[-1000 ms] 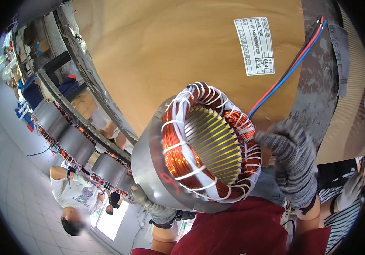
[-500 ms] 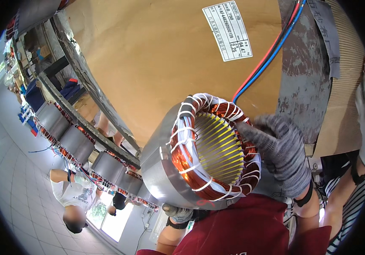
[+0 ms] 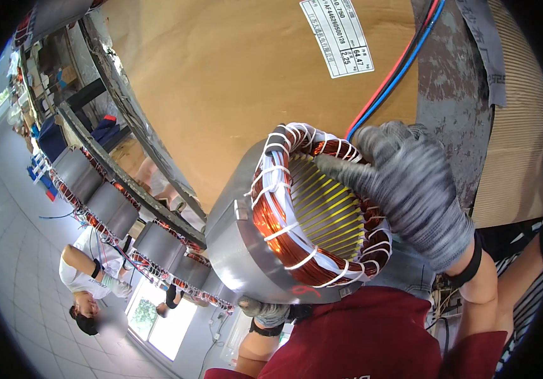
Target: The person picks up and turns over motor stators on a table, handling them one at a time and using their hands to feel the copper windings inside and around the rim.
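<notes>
A motor stator (image 3: 246, 246) lies tilted on its side, its winding end facing up toward me. Its grey metal shell carries a ring of copper windings (image 3: 284, 252) laced with white cord, and yellow strips line the bore. My right hand (image 3: 410, 189), in a grey knit glove, is closed over the ring's upper right edge, one finger reaching into the bore. At the stator's lower edge, my left hand (image 3: 265, 312), also gloved, presses against the shell with its fingers partly hidden. Red, black and blue lead wires (image 3: 388, 82) run up from behind the ring.
Brown sheet (image 3: 214, 82) with a white label (image 3: 337, 38) covers the work surface. Corrugated cardboard (image 3: 518, 164) lies at the right. More stators (image 3: 110, 211) stand in a row at the left, with a person (image 3: 97, 268) in a white shirt beyond them.
My right hand has moved up along the ring and reaches further over the bore. The stator sits slightly higher in view. The person in white has shifted and turned.
</notes>
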Demonstrator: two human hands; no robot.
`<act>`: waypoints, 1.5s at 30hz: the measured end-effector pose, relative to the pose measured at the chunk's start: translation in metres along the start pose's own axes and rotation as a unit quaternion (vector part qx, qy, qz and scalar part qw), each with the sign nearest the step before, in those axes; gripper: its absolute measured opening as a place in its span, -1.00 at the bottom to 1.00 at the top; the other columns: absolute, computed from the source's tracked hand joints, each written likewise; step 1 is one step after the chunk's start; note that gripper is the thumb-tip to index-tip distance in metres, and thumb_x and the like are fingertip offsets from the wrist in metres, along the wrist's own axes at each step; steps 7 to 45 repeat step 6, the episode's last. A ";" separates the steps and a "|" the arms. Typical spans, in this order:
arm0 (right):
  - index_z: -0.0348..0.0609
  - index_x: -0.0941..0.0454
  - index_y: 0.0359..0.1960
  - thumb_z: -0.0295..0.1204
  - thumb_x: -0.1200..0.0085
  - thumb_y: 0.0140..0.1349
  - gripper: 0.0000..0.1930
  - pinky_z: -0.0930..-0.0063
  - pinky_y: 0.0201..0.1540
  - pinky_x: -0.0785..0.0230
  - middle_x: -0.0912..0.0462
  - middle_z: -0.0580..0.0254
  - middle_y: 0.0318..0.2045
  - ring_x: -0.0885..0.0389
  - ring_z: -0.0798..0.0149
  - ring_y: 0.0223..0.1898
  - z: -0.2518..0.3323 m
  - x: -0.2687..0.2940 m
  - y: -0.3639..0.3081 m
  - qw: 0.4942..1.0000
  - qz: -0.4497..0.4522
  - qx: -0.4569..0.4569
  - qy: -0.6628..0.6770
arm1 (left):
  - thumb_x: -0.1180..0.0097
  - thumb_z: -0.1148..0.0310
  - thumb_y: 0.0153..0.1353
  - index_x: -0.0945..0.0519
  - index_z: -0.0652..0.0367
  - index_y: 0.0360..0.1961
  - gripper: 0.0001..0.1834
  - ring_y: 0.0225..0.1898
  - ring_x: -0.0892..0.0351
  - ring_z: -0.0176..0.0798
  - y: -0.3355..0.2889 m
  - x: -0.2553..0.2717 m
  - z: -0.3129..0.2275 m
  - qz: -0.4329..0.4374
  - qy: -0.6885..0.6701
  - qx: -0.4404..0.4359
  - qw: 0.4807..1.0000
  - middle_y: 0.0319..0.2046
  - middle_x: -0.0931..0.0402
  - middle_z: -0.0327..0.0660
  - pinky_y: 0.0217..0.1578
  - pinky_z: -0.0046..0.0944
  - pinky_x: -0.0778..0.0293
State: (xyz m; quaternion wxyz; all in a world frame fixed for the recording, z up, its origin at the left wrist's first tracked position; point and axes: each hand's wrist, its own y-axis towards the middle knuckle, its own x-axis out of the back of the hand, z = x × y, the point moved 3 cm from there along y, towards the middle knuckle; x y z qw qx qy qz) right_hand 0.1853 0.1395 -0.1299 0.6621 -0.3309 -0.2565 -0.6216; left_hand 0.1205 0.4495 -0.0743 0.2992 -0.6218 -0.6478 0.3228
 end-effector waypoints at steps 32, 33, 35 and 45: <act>-0.10 -0.55 -0.46 -0.48 -0.09 -0.11 -0.88 0.41 -0.36 -0.33 -0.47 0.17 -0.46 -0.47 0.21 -0.40 -0.016 0.009 -0.016 0.988 0.005 -0.150 -0.044 | 0.26 -0.33 0.06 -0.02 0.06 0.22 -0.14 0.07 -0.28 -0.07 -0.004 -0.001 -0.003 0.089 0.040 -0.042 0.994 0.14 -0.13 -0.05 0.00 -0.04 -0.34; -0.10 -0.55 -0.46 -0.48 -0.09 -0.11 -0.88 0.41 -0.36 -0.33 -0.47 0.17 -0.46 -0.47 0.21 -0.40 -0.016 0.009 -0.016 0.988 0.005 -0.150 -0.044 | 0.26 -0.33 0.06 -0.02 0.06 0.22 -0.14 0.07 -0.28 -0.07 -0.004 -0.001 -0.003 0.089 0.040 -0.042 0.994 0.14 -0.13 -0.05 0.00 -0.04 -0.34; -0.10 -0.55 -0.46 -0.48 -0.09 -0.11 -0.88 0.41 -0.36 -0.33 -0.47 0.17 -0.46 -0.47 0.21 -0.40 -0.016 0.009 -0.016 0.988 0.005 -0.150 -0.044 | 0.26 -0.33 0.06 -0.02 0.06 0.22 -0.14 0.07 -0.28 -0.07 -0.004 -0.001 -0.003 0.089 0.040 -0.042 0.994 0.14 -0.13 -0.05 0.00 -0.04 -0.34; -0.10 -0.55 -0.46 -0.48 -0.09 -0.11 -0.88 0.41 -0.36 -0.33 -0.47 0.17 -0.46 -0.47 0.21 -0.40 -0.016 0.009 -0.016 0.988 0.005 -0.150 -0.044 | 0.26 -0.33 0.06 -0.02 0.06 0.22 -0.14 0.07 -0.28 -0.07 -0.004 -0.001 -0.003 0.089 0.040 -0.042 0.994 0.14 -0.13 -0.05 0.00 -0.04 -0.34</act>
